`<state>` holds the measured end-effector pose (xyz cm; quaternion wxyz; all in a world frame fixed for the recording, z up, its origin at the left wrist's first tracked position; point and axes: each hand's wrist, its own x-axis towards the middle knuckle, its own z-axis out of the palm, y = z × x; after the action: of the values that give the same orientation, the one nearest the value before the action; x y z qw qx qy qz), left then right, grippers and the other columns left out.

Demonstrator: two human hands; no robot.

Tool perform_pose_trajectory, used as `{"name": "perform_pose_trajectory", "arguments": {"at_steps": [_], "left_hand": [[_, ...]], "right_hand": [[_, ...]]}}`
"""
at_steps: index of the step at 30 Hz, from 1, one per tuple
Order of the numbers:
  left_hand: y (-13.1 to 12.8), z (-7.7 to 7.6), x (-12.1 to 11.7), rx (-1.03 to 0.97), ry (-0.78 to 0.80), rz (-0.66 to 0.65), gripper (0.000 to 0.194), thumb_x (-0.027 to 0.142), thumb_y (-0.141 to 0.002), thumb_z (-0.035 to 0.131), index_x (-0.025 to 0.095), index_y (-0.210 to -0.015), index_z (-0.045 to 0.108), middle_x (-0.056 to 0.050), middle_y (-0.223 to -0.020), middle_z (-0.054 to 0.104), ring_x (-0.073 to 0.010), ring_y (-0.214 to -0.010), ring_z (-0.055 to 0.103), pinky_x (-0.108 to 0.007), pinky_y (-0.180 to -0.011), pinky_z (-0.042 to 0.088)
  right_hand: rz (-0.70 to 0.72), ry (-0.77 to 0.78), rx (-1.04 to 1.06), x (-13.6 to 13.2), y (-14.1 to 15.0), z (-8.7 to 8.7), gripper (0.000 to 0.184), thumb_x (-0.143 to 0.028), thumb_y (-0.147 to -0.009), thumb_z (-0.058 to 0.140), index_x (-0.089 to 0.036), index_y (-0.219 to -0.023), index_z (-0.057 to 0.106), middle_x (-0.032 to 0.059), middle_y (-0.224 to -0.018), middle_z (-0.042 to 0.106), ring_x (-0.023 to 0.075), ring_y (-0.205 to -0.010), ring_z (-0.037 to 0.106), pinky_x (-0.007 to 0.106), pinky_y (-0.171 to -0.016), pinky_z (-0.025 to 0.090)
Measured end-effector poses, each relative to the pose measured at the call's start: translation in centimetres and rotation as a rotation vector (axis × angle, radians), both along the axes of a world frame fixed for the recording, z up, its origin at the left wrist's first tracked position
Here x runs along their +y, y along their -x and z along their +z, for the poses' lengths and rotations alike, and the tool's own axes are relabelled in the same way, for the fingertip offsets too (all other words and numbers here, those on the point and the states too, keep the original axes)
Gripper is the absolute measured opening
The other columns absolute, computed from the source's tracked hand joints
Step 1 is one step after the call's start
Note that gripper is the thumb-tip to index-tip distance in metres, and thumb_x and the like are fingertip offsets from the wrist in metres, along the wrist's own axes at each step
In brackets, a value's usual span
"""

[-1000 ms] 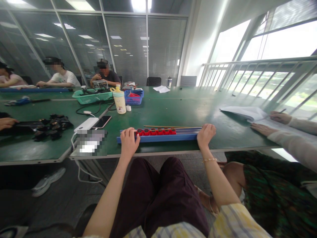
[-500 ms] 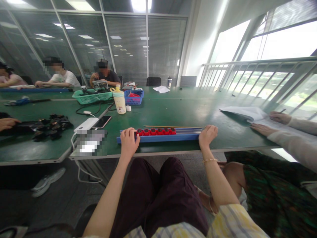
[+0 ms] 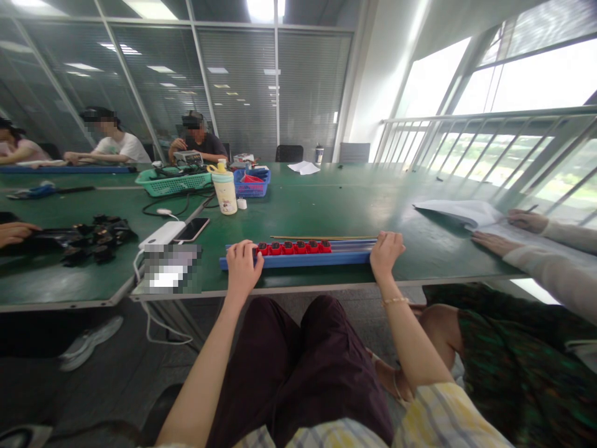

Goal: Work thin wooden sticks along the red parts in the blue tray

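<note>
A long blue rail lies along the table's near edge, carrying a row of several red blocks with dark tops and a clear strip to their right. A thin tan rod lies just behind it. My left hand curls over the rail's left part, fingertips beside the first red block. My right hand holds the rail's right end, with the fingers over its top. Both palms are partly hidden by the fingers.
A phone and white power bank lie left of the rail, beside a pixelated patch. Behind stand a bottle and green and blue baskets. A co-worker's hands rest on papers at right; another hand is near black parts at left.
My right hand shifted slightly right along the rail, then back left. My left hand and the rail stay nearly still.
</note>
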<state>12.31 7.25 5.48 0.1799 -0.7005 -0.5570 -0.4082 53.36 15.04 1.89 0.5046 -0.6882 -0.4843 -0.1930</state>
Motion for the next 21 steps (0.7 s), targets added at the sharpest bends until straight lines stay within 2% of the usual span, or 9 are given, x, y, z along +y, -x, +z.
{"name": "perform_pose_trajectory", "arguments": {"at_steps": [14,18,21], "left_hand": [[0.2,-0.1,-0.1,-0.002,-0.008,0.006,0.021,0.031,-0.092,0.050,0.020,-0.106,0.059,-0.013,-0.121,0.060,-0.0313,-0.113,0.049,-0.047,-0.101,0.041],[0.3,0.0,0.0,-0.003,-0.008,0.005,0.021,0.031,-0.092,0.049,0.020,-0.106,0.060,-0.013,-0.120,0.061,-0.0309,-0.113,0.049,-0.047,-0.101,0.041],[0.5,-0.1,0.0,-0.006,-0.008,0.002,0.021,0.031,-0.092,0.050,0.020,-0.106,0.060,-0.013,-0.121,0.061,-0.0305,-0.113,0.048,-0.047,-0.101,0.041]], "right_hand": [[0.158,0.043,-0.060,-0.7,0.7,0.9,0.037,-0.042,-0.100,0.040,-0.019,-0.084,0.064,0.0111,-0.093,0.065,0.0252,-0.095,0.054,0.036,-0.083,0.032],[0.345,0.092,-0.083,-0.6,0.2,1.6,0.039,-0.044,-0.099,0.042,-0.019,-0.082,0.067,0.0085,-0.084,0.063,0.0226,-0.086,0.055,0.034,-0.081,0.037],[0.492,0.164,-0.100,0.5,-0.7,2.7,0.041,-0.047,-0.097,0.044,-0.019,-0.081,0.070,0.0077,-0.081,0.063,0.0214,-0.080,0.054,0.033,-0.078,0.039]]}}
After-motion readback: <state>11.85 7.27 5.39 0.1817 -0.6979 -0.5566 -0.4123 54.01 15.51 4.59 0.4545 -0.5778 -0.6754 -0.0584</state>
